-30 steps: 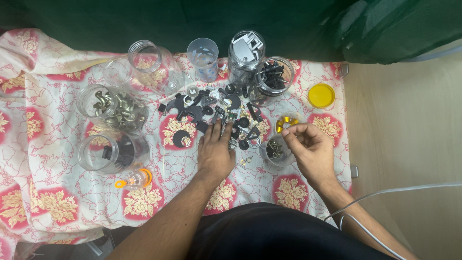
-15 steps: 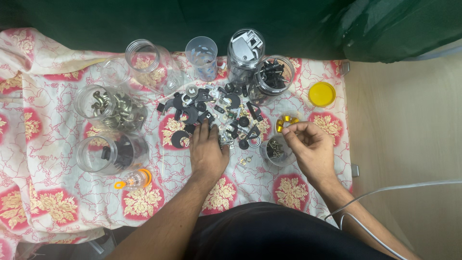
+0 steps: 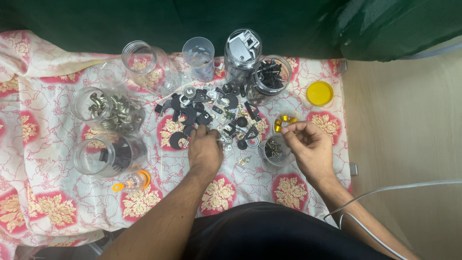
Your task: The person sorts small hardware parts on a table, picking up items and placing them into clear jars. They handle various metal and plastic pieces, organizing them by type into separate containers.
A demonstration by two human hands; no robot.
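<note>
While the left hand (image 3: 204, 151) pinches at the loose pile of black and metal parts (image 3: 211, 113) mid-cloth (what it grasps, can't tell), the right hand (image 3: 310, 147), fingertips closed on something tiny above the small screw cup (image 3: 274, 150), risks tipping it.

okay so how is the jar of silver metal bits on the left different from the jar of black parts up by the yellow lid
The jar of silver parts lies on its side at the cloth's left; the jar of black parts stands upright near the yellow lid. One holds shiny metal pieces, the other dark ones. Both are clear and lidless.

yellow lid (image 3: 319, 93), red-flowered cloth (image 3: 43, 202)
</note>
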